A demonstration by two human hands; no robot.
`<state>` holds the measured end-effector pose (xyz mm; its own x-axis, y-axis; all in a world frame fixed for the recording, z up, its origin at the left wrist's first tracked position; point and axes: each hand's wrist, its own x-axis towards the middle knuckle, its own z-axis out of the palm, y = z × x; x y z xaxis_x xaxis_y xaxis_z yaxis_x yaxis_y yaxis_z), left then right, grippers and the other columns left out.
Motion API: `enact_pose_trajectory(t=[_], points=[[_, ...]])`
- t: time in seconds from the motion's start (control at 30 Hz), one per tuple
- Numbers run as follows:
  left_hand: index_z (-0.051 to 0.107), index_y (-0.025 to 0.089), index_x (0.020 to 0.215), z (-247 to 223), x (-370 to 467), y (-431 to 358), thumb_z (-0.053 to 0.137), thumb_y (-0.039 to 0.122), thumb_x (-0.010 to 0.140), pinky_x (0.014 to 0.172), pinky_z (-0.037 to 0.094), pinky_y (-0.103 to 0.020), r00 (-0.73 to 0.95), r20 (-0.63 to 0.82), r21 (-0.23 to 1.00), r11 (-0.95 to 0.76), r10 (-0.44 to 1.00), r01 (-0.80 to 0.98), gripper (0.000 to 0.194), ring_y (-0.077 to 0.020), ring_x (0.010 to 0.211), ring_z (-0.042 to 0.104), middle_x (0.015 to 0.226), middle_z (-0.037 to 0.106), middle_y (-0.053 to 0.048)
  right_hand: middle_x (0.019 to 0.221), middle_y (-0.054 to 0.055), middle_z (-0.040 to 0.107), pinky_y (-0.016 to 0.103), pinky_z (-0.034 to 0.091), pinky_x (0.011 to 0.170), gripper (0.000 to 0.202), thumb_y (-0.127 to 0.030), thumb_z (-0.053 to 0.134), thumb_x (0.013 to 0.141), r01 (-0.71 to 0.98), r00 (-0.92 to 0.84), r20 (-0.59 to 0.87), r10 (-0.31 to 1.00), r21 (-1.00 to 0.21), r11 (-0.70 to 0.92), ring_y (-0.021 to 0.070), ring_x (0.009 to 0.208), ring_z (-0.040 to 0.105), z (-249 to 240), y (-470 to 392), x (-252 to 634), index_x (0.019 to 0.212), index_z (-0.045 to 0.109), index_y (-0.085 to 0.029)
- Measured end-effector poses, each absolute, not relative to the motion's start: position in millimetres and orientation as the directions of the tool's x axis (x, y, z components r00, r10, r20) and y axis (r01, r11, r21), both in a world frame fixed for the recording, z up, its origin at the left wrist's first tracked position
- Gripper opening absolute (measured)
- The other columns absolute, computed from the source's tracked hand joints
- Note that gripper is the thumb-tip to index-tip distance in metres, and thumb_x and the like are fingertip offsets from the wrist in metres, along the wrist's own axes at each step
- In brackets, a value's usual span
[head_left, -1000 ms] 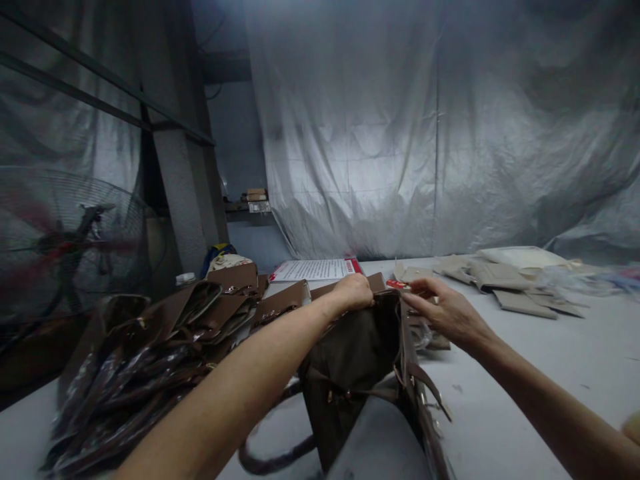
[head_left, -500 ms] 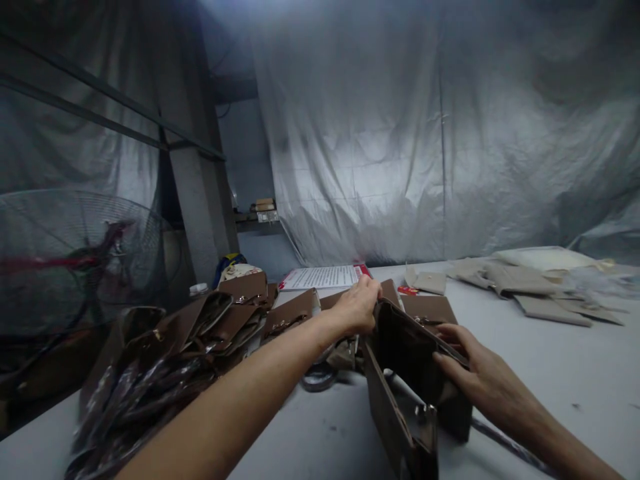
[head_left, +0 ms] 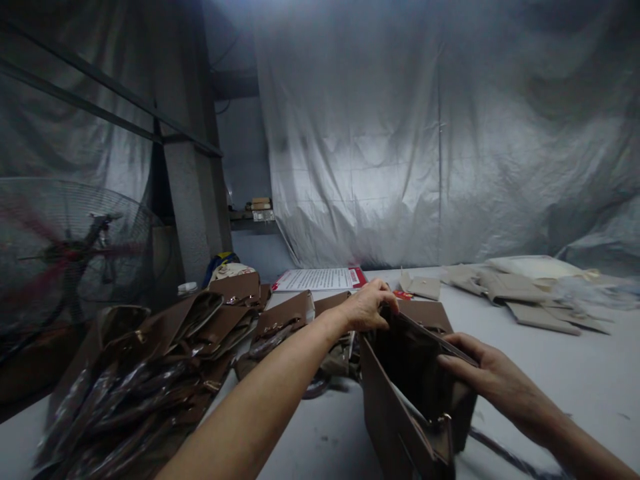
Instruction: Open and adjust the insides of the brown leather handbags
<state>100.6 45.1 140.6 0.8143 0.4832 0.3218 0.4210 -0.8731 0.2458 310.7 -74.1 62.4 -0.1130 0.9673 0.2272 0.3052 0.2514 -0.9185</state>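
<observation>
A brown handbag [head_left: 383,413] stands in front of me on the white table, its mouth spread apart so the dark lining shows. My left hand [head_left: 369,305] is closed on the far top corner of the bag, fingertips bent over the rim. My right hand [head_left: 480,367] pinches the bag's right top edge, thumb inside and fingers outside. A small metal fitting [head_left: 444,419] glints at the near end of the opening. From the bag's right side a plastic-wrapped strap [head_left: 510,457] trails along the table.
Several brown handbags with plastic-wrapped handles [head_left: 135,393] pile up at the left. Beige bag pieces [head_left: 515,283] lie at the back right. A printed sheet [head_left: 320,279] lies at the back. A fan [head_left: 70,253] stands at far left; silver sheeting [head_left: 400,133] hangs behind.
My left hand has shifted slightly right along the rim. The handbag's mouth is wider and more of its interior shows. My right hand keeps its hold.
</observation>
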Motion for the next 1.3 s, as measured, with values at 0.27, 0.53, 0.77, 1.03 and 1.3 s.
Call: enact_pose_trajectory(t=[0.27, 0.53, 0.77, 1.03, 1.3], points=[[0.067, 0.023, 0.089, 137.8, 101.7, 50.0, 0.074, 0.023, 0.060, 0.086, 0.039, -0.028, 0.828, 0.315, 0.169, -0.885, 0.465, 0.433, 0.030, -0.0180, 0.098, 0.045, 0.100, 0.047, -0.002, 0.098, 0.004, 0.066, 0.033, 0.049, 0.083, 0.043, -0.049, 0.057, 0.077, 0.284, -0.189, 0.217, 0.958, -0.922, 0.265, 0.0262, 0.094, 0.060, 54.8, -68.0, 322.0, 0.109, 0.058, -0.021], [0.069, 0.022, 0.082, 134.8, 108.4, 54.9, 0.070, 0.038, 0.068, 0.079, 0.038, -0.024, 0.828, 0.286, 0.126, -0.876, 0.482, 0.466, 0.022, -0.0164, 0.093, 0.047, 0.092, 0.052, -0.002, 0.099, 0.006, 0.067, 0.034, 0.049, 0.082, 0.045, -0.045, 0.064, 0.073, 0.218, -0.191, 0.194, 0.962, -0.948, 0.234, 0.0274, 0.094, 0.060, 51.7, -63.2, 327.7, 0.111, 0.061, -0.022], [0.066, 0.017, 0.075, 133.7, 106.7, 55.7, 0.069, 0.031, 0.070, 0.077, 0.038, -0.020, 0.827, 0.331, 0.217, -0.890, 0.455, 0.402, 0.015, -0.0120, 0.087, 0.052, 0.089, 0.057, 0.000, 0.090, 0.006, 0.068, 0.030, 0.049, 0.070, 0.042, -0.044, 0.068, 0.068, 0.224, -0.065, 0.225, 0.972, -0.946, 0.234, 0.0230, 0.081, 0.062, 54.0, -54.7, 340.2, 0.102, 0.064, -0.017], [0.064, 0.016, 0.072, 136.7, 110.4, 48.3, 0.068, 0.032, 0.071, 0.066, 0.038, -0.019, 0.770, 0.371, 0.217, -0.855, 0.519, 0.471, 0.017, -0.0107, 0.076, 0.053, 0.082, 0.060, 0.001, 0.082, 0.002, 0.067, 0.024, 0.047, 0.065, 0.036, -0.044, 0.071, 0.066, 0.197, 0.033, 0.287, 0.957, -0.941, 0.275, 0.0180, 0.074, 0.060, 50.1, -41.9, 348.6, 0.090, 0.066, -0.018], [0.065, 0.020, 0.072, 132.3, 114.2, 48.5, 0.065, 0.038, 0.071, 0.062, 0.037, -0.021, 0.674, 0.394, 0.180, -0.771, 0.625, 0.610, 0.019, -0.0130, 0.074, 0.055, 0.078, 0.063, 0.001, 0.090, 0.002, 0.069, 0.025, 0.046, 0.074, 0.035, -0.045, 0.070, 0.066, 0.364, 0.079, 0.406, 0.911, -0.862, 0.353, 0.0199, 0.084, 0.059, 50.0, -30.0, 352.3, 0.091, 0.069, -0.021]])
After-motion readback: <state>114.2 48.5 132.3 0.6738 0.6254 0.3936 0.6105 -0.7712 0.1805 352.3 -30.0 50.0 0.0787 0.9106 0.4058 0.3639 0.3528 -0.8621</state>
